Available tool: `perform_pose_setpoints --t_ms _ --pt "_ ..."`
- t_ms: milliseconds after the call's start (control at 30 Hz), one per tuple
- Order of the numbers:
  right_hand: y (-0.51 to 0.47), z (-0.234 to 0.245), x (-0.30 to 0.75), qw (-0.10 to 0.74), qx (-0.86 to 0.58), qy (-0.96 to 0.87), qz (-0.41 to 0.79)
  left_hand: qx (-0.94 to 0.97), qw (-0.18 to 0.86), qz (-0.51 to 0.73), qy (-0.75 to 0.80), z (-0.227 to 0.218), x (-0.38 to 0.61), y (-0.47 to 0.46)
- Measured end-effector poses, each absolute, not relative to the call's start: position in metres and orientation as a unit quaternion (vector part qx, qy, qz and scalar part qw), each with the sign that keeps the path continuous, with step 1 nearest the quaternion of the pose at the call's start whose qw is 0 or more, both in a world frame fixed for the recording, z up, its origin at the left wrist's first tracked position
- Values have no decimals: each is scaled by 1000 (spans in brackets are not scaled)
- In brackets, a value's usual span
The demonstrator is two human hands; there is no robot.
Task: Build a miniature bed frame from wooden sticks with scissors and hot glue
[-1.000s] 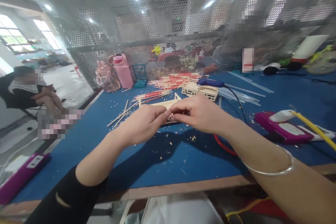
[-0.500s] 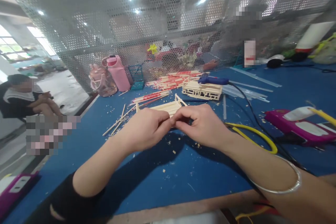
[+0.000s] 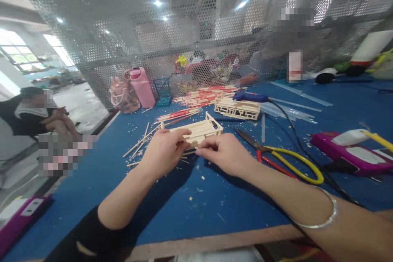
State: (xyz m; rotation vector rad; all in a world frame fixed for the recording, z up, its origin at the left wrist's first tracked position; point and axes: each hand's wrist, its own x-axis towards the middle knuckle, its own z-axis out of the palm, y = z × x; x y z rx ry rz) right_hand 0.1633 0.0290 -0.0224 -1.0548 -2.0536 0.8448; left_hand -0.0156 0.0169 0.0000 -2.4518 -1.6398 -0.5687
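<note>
My left hand [image 3: 164, 151] lies on the near left end of a small frame of pale wooden sticks [image 3: 204, 129] on the blue table [image 3: 190, 200], its fingers curled round the frame's edge. My right hand [image 3: 224, 153] is beside it, fingers pinched together at the frame's near side; what they pinch is too small to make out. A silver bangle [image 3: 319, 221] circles my right wrist. Loose sticks [image 3: 138, 143] and wood chips lie around both hands.
Yellow-and-red-handled cutters [image 3: 285, 157] lie right of my right hand. Behind are a second stick frame [image 3: 238, 108], a blue glue gun [image 3: 248, 97] with black cable, red-wrapped chopsticks [image 3: 202, 95], pink bottles [image 3: 143, 87], purple cases [image 3: 350, 155]. A perforated screen backs the table. A person sits far left.
Both hands have dropped from a raised pinch down to the table against the stick frame. The frame and the cutters now show more fully.
</note>
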Motion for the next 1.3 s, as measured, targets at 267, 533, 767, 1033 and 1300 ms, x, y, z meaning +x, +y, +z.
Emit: perform_pose_setpoints --t_ms 267,533,767,1033,1300 --pt "26 -31 154 407 -464 -714 330 -843 84 -222 -483 2 -14 7" --pt "26 -37 151 455 -432 -724 284 -826 117 -303 -461 7 -11 4" --pt "22 -37 155 510 -389 -738 210 -799 58 -319 -506 21 6 -10" --pt "23 -30 162 498 -362 -756 222 -812 39 -286 -508 31 16 -7" --pt "35 -31 163 497 -355 -714 342 -837 -3 -246 -488 38 2 9"
